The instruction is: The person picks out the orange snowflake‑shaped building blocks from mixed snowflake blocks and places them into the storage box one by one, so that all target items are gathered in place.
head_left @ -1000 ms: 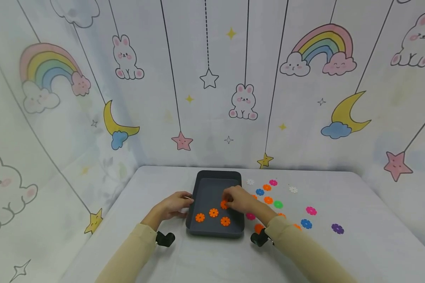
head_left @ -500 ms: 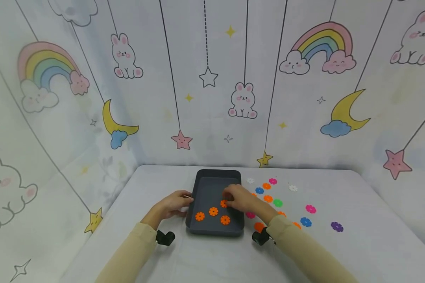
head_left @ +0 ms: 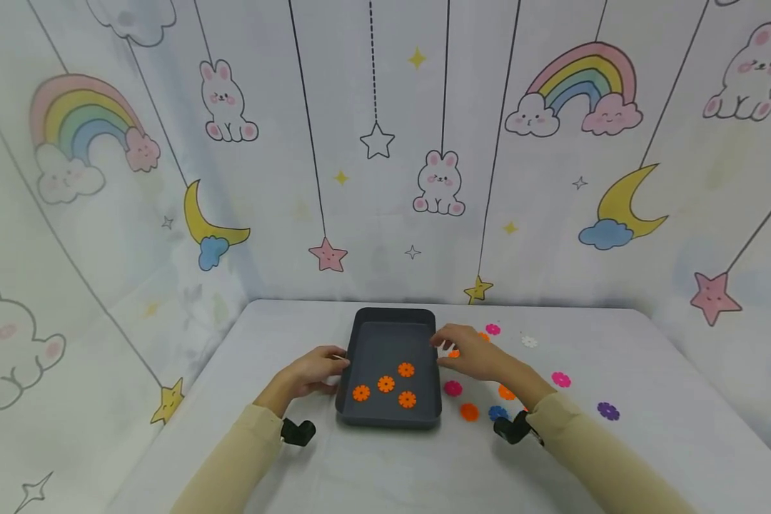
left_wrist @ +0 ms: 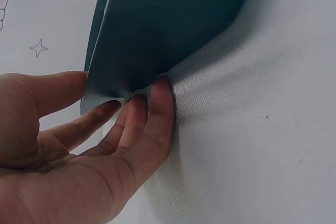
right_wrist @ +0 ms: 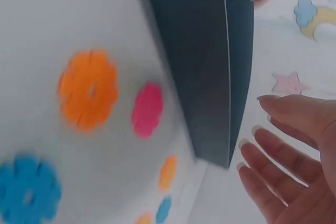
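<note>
A dark grey rectangular tray (head_left: 388, 421) lies on the white table. Several orange flower-shaped plastic discs (head_left: 385, 384) with slotted edges are spread over its near half. My left hand (head_left: 315, 370) holds the tray's left side: in the left wrist view the thumb is at the rim and the fingertips bear on the outer wall (left_wrist: 173, 24). At the tray's right rim, my right hand (head_left: 472, 353) hovers with loosely bent fingers and nothing between them. Close to it on the table lie a pink disc (head_left: 452, 388) and an orange disc (right_wrist: 89, 90).
More discs lie scattered right of the tray, among them a blue disc (head_left: 498, 413), a purple disc (head_left: 608, 411) and a white disc (head_left: 529, 342). A curtain (head_left: 283, 178) printed with rabbits and rainbows hangs behind the table (head_left: 263, 321).
My right hand has let go of an orange disc in the tray, which now lies flat there, and has moved right past the tray's rim. My left hand has stayed in place.
</note>
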Available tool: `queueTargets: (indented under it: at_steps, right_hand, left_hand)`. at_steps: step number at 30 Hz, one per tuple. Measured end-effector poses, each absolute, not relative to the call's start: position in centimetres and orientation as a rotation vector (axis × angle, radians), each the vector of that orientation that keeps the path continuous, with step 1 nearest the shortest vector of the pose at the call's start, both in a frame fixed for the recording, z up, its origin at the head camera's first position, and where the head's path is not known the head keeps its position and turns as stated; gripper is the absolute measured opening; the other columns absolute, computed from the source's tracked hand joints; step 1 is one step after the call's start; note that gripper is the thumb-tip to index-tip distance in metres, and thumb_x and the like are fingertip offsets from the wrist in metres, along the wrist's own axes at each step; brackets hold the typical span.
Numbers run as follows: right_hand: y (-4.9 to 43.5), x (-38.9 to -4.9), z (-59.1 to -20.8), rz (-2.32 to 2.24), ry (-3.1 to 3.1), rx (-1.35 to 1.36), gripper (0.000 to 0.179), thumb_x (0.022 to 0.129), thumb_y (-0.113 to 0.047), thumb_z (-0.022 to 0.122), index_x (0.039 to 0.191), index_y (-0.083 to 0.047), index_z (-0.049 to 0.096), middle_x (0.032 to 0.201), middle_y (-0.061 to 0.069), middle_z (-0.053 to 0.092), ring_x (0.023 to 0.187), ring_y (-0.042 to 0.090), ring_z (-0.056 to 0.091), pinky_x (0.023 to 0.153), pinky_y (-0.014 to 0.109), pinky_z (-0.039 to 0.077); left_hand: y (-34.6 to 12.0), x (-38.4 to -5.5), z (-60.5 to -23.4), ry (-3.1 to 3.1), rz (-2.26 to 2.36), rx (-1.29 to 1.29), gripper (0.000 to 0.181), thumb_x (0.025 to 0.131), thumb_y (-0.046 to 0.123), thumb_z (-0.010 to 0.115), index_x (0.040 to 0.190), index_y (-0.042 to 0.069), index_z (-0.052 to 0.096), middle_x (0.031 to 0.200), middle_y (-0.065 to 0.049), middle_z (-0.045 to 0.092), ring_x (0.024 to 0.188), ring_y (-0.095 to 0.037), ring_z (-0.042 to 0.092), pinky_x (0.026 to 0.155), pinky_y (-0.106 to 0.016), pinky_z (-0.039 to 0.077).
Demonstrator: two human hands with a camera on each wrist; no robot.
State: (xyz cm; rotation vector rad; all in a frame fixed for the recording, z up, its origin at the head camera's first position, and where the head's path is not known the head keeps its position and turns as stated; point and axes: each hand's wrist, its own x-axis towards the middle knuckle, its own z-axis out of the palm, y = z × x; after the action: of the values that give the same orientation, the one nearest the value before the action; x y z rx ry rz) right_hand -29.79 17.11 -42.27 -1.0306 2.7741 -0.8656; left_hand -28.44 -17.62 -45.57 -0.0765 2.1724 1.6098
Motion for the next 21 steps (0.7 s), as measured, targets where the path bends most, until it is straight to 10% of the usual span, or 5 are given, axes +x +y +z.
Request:
queueTargets:
  at_steps: [21]
  right_hand:
    - [26.2,-34.2,-44.8,-0.868,2.921,-0.603,0.032,0.094,-0.008,0.072,0.121,0.008,0.064,0.111,0.021,0.067,0.098,0.031,0.063,0.089,0.049,0.057]
  left_hand:
    - [-17.7,-28.3,-45.6,2.172,1.604,-0.069,0.047,0.104,0.013,0.058,0.146,-0.005,0.046,0.141,-0.024,0.053,0.13,-0.039,0.054,0.09,-0.049,0.058]
